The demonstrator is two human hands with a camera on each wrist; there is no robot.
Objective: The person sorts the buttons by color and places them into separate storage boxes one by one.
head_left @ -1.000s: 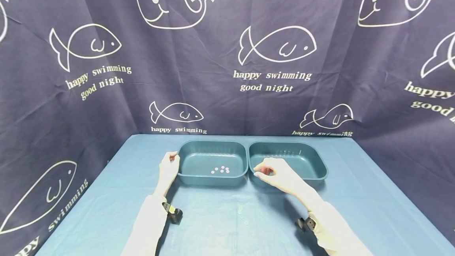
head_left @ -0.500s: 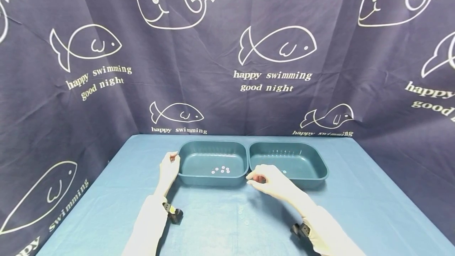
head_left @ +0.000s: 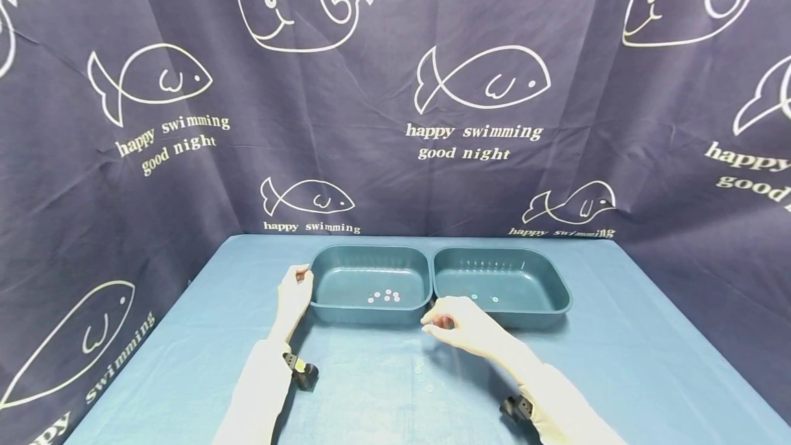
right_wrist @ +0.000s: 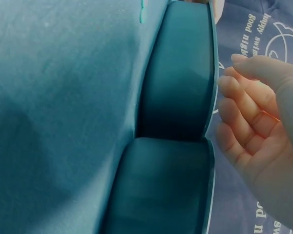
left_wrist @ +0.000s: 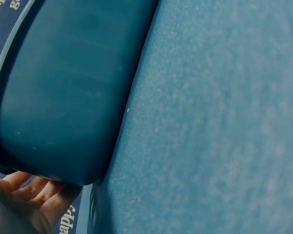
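Observation:
My left hand (head_left: 296,288) holds the left end of the left teal bin (head_left: 371,316); in the left wrist view its fingers (left_wrist: 53,200) lie against the bin's end wall, the thumb hidden. Several small pinkish button-like discs (head_left: 388,292) lie on that bin's floor. My right hand (head_left: 460,325) hovers just in front of where the two bins meet, with nothing visible in its loosely bent fingers (right_wrist: 244,119). Behind it, the right teal bin (head_left: 531,320) contains two small pale blue discs (head_left: 495,299). Several faint pale discs (head_left: 429,388) lie on the tablecloth, nearer than the right hand.
The bins stand side by side, toward the back of a table spread with a light blue cloth (head_left: 364,390). A dark blue curtain (head_left: 383,156) with white fish and whale drawings hangs behind and at both sides.
My right hand has moved from over the right bin toward me and slightly left, uncovering the two pale blue discs inside. My left hand stays at the left bin.

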